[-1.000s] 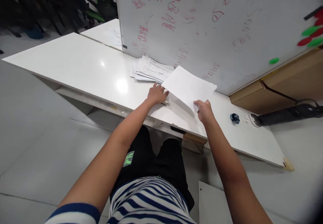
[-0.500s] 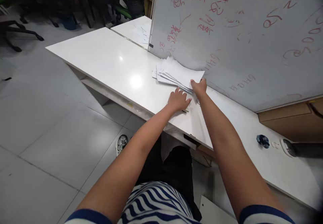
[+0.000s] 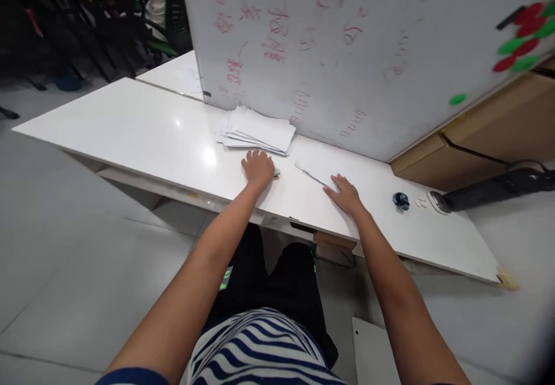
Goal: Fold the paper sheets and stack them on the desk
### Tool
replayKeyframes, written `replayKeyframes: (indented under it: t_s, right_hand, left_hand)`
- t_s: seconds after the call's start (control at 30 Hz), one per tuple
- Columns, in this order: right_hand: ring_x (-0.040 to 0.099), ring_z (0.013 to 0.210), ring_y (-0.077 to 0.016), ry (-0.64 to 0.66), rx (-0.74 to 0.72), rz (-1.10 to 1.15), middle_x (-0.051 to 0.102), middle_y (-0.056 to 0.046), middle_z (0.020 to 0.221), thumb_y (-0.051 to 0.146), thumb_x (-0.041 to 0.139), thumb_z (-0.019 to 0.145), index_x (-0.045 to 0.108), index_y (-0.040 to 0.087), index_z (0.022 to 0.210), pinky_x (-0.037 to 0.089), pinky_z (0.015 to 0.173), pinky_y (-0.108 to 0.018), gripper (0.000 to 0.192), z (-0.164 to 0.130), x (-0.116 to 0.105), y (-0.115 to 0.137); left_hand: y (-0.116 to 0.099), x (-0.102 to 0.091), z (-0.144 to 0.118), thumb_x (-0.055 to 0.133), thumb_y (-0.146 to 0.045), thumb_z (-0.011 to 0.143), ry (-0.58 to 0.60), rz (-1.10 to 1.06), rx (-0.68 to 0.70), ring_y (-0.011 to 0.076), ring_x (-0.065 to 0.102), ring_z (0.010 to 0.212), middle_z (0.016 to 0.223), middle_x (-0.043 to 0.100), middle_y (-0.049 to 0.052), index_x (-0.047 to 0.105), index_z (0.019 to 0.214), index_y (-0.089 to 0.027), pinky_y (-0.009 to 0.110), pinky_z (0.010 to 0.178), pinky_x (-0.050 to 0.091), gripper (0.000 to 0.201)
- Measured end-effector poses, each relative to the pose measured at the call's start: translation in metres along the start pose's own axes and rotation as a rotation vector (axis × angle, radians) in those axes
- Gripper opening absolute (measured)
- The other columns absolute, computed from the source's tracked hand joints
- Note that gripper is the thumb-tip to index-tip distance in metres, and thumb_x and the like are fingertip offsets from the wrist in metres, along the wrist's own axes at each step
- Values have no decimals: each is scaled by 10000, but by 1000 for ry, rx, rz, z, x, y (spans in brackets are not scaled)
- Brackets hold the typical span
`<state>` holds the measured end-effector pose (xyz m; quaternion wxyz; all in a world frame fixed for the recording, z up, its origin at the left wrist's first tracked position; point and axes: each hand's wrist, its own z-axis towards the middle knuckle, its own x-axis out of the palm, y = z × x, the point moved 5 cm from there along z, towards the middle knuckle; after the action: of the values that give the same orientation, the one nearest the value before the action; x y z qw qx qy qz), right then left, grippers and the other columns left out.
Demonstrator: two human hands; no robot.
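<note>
Paper stack (image 3: 258, 130) beyond left hand (image 3: 258, 169) fingers (image 3: 254, 156)

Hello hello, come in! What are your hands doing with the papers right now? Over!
Left hand flat on table, below paper stack. Right hand open on loose sheets. Nothing between hands and papers.
</note>
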<state>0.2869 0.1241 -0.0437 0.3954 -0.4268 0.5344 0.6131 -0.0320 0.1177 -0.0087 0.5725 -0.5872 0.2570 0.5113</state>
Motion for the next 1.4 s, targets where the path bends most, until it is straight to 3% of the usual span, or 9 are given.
replayKeyframes:
  t_s: [0.13, 0.27, 0.77, 1.4]
  right_hand:
    - [467, 1337, -269, -199, -79, 54, 562, -103, 1395, 439, 397, 966, 622, 202, 1241, 337, 1106, -488, 428, -20, -1, 5]
    - [560, 1240, -254, -270, -134, 95, 644, -94, 1288, 347, 376, 976, 659, 201, 1168, 409, 1042, -437, 372, -21, -5, 13]
    - [519, 1265, -279, -253, -77, 151, 608, -82, 1341, 460, 541, 898, 661, 219, 1156, 364, 1059, -475, 373, -17, -1, 1]
    - [532, 1248, -274, -257, -73, 163, 625, -75, 1319, 450, 473, 934, 671, 213, 1141, 376, 1047, -465, 372, -20, -5, 4]
  left_hand:
    - [-2, 0, 3, 294, -325, 982, -14, 12, -38, 315, 370, 1354, 1352, 565, 145, 608, 1170, -189, 543, 1087, 279, 391]
    - [-1, 2, 7, 306, -349, 979, 5, 22, -47, 309, 405, 1329, 1304, 597, 144, 622, 1132, -200, 526, 1085, 288, 381]
    - [-2, -2, 9, 338, -399, 961, 70, 50, -79, 304, 484, 1227, 1249, 628, 127, 628, 1107, -207, 468, 975, 399, 377]
    - [0, 2, 10, 324, -405, 966, 84, 25, -64, 307, 476, 1223, 1247, 624, 121, 623, 1080, -219, 462, 974, 396, 371]
